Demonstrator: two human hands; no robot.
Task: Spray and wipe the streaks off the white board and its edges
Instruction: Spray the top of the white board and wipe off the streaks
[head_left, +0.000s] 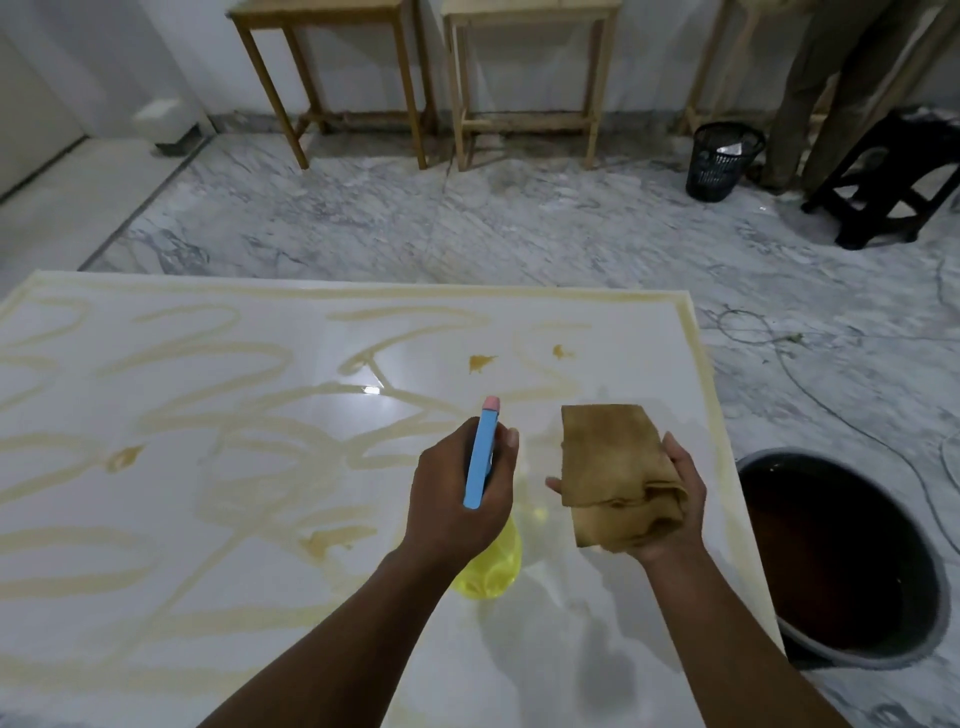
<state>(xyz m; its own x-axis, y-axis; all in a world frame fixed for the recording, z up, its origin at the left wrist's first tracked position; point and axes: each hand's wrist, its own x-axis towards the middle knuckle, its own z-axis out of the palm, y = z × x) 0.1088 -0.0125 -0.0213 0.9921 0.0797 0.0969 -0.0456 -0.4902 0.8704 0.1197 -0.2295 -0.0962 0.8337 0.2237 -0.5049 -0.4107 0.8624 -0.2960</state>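
Observation:
A large white board lies flat in front of me, covered with looping yellowish streaks and a few darker blobs; its raised edges are stained too. My left hand grips a spray bottle with a blue head, a pink nozzle and a yellow body, held above the board's right part with the nozzle pointing away from me. My right hand holds a folded, stained brown cloth just right of the bottle, above the board. The board near its right edge looks wet and less streaked.
A dark basin of brownish water stands on the marble floor right of the board. Beyond are two wooden tables, a black mesh bin, a black stool and a standing person's legs. Cords trail on the floor.

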